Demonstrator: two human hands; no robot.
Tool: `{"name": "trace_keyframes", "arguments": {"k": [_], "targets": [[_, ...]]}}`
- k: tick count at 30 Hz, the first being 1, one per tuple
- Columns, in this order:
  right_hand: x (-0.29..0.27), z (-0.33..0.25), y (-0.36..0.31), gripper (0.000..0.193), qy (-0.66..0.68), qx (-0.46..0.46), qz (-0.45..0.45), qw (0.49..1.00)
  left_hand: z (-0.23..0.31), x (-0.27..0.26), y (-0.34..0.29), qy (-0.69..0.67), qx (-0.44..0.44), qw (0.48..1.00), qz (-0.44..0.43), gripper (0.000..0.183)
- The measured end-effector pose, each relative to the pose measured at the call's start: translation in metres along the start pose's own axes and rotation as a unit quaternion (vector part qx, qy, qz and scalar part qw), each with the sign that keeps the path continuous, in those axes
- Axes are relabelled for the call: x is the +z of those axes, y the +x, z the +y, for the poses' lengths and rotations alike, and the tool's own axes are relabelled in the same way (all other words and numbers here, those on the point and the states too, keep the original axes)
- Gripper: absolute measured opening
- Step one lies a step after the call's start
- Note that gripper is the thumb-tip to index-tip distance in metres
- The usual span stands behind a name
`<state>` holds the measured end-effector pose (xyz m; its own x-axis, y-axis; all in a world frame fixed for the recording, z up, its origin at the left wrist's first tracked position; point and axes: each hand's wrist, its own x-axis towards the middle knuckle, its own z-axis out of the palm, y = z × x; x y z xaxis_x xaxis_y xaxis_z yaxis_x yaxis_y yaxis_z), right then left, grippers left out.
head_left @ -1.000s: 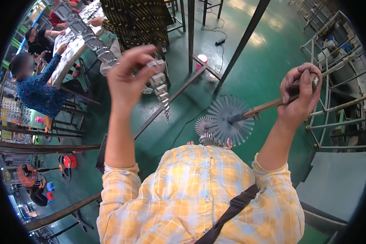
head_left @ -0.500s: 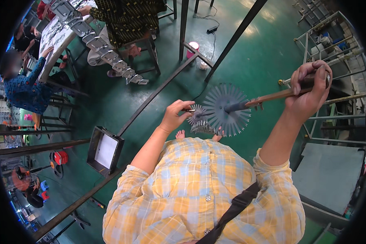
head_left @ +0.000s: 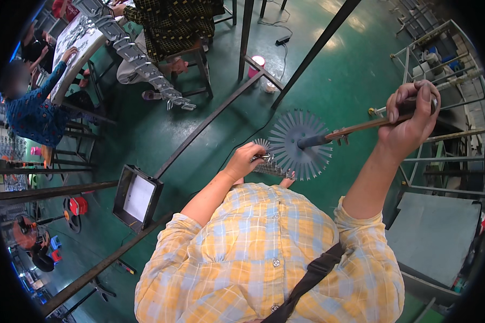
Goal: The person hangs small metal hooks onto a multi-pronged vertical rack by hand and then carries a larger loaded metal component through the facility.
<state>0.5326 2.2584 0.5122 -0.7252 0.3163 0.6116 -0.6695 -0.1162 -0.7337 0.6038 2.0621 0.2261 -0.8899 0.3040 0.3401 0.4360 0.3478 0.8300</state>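
My right hand point(head_left: 412, 119) is raised at the right and grips the end of a brown rod point(head_left: 361, 128). The rod carries a round metal disc with many radial fins point(head_left: 299, 144) at its far end. My left hand point(head_left: 246, 160) is lowered in front of my chest and pinches a small finned metal piece point(head_left: 269, 164) just left of and below the disc. My yellow plaid shirt point(head_left: 264, 253) fills the lower middle.
A dark diagonal steel bar point(head_left: 210, 121) crosses the green floor point(head_left: 334, 70). A black tray with a white sheet point(head_left: 136, 198) sits at the lower left. People sit at a workbench with a row of metal parts point(head_left: 140, 59) at the upper left. A grey metal rack point(head_left: 447, 161) stands at the right.
My left hand has come down from above my head to the finned disc and now holds a small metal piece beside it. My right hand keeps the rod raised.
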Motion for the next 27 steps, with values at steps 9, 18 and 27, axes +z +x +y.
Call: {"name": "trace_keyframes", "arguments": {"k": [9,18,27], "targets": [[0.006,-0.001,-0.003,0.017,-0.022,-0.006,0.022,1.0,-0.002,0.006,0.001,-0.008,-0.04,0.999,0.02,0.025],[0.012,-0.004,-0.008,0.019,-0.042,-0.011,0.046,0.998,-0.004,0.007,0.006,0.033,-0.027,0.999,0.021,0.022],[0.014,-0.005,-0.01,0.019,-0.048,-0.013,0.056,0.997,-0.004,0.008,0.014,0.054,-0.025,0.998,0.024,0.02]]}}
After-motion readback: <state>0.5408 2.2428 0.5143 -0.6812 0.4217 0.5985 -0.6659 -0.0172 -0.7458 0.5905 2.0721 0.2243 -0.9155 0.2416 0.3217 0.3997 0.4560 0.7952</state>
